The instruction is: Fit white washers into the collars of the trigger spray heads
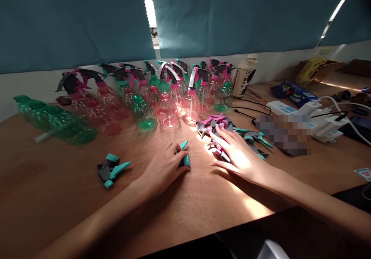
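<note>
My left hand (162,168) is closed around a teal and dark grey trigger spray head (186,160) near the middle of the wooden table; the fingers hide much of it. My right hand (239,154) is spread out at the near side of a pile of pink and grey spray heads (219,118), its fingertips over or on them. Teal spray heads (249,133) lie at the right of that pile. Left of my left hand, a lone teal and grey spray head (111,170) rests on the table.
Clear pink bottles (169,114) and green bottles (144,116) stand behind my hands, several with spray heads fitted. Green bottles (72,127) are grouped at the left. A cream shaker bottle (245,77), a black cable (246,110) and white power strips with plugs (324,121) occupy the right.
</note>
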{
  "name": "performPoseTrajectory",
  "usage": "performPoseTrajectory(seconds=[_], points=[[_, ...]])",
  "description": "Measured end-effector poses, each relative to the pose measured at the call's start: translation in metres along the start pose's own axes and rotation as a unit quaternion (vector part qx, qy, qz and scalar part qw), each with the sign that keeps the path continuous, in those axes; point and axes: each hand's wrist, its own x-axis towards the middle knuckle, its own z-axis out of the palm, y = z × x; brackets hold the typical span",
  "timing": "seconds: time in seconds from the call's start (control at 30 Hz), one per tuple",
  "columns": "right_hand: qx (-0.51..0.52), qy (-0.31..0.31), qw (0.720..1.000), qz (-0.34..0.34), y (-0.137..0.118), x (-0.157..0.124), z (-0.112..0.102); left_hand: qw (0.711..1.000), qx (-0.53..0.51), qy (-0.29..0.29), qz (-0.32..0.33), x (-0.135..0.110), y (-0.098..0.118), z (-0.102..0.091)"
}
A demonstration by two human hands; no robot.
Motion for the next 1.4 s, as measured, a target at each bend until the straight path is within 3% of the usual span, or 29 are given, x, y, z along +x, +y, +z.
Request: performPoseTrajectory(seconds=[0.2, 0.37, 0.5, 0.6, 0.83, 0.93, 1.07, 1.23, 1.4], points=[[-0.055, -0.019, 0.997, -0.053, -0.004, 0.023, 0.024, 0.99, -0.105, 0.091, -0.008, -0.008, -0.005, -0.003], [-0.049, 0.001, 0.998, -0.051, 0.007, 0.018, 0.02, 0.975, -0.135, 0.17, -0.055, -0.027, -0.013, -0.007], [-0.054, 0.026, 0.998, -0.021, 0.008, 0.039, 0.022, 0.959, -0.166, 0.215, -0.085, -0.035, -0.017, 0.001], [-0.064, 0.005, 0.997, -0.034, 0.006, 0.058, 0.028, 0.947, -0.19, 0.237, -0.106, -0.037, -0.018, 0.007], [-0.049, -0.013, 0.999, -0.014, 0.004, 0.06, 0.016, 0.935, -0.209, 0.258, -0.122, -0.04, -0.015, 0.008], [0.014, 0.022, 1.0, -0.012, -0.007, 0.066, 0.001, 0.931, -0.22, 0.26, -0.127, -0.041, -0.015, 0.007], [0.163, 0.066, 0.983, -0.049, -0.041, 0.079, -0.013, 0.93, -0.242, 0.241, -0.138, -0.041, -0.017, 0.009], [0.28, 0.101, 0.947, -0.12, -0.074, 0.07, 0.009, 0.92, -0.286, 0.221, -0.153, -0.04, -0.017, 0.014], [0.247, 0.106, 0.952, -0.145, -0.078, 0.055, 0.035, 0.92, -0.298, 0.202, -0.153, -0.04, -0.017, 0.016]])
